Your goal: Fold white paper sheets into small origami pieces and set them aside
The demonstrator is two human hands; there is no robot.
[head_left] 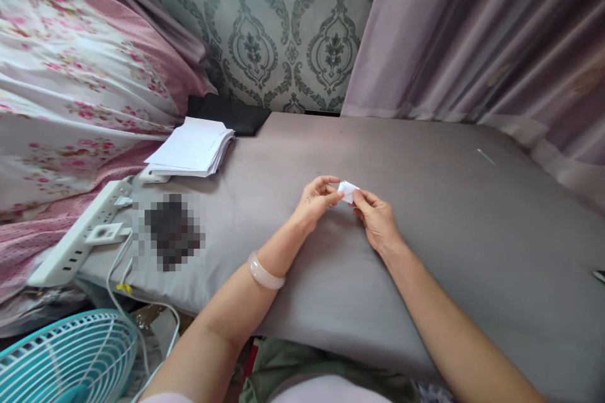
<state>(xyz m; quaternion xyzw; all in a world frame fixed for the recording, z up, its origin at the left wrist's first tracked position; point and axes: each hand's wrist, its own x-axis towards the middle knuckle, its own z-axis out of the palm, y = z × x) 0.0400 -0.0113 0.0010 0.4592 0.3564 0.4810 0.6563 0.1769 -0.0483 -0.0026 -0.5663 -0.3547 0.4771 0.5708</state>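
A small white piece of folded paper [348, 191] is held up between my two hands, over the middle of the grey-covered table [449, 201]. My left hand [317, 199] pinches its left side between thumb and fingers. On the paper's right edge, the thumb and fingers of my right hand [375, 216] are closed. Parts of the paper are hidden behind my fingertips. A pale bangle [265, 272] circles my left wrist.
A stack of white paper [189, 146] lies at the back left, before a flat black item [231, 114]. A white power strip [80, 233] with plugs and cables runs along the left edge. A turquoise fan [70, 359] stands at lower left. A thin white stick [485, 157] lies far right.
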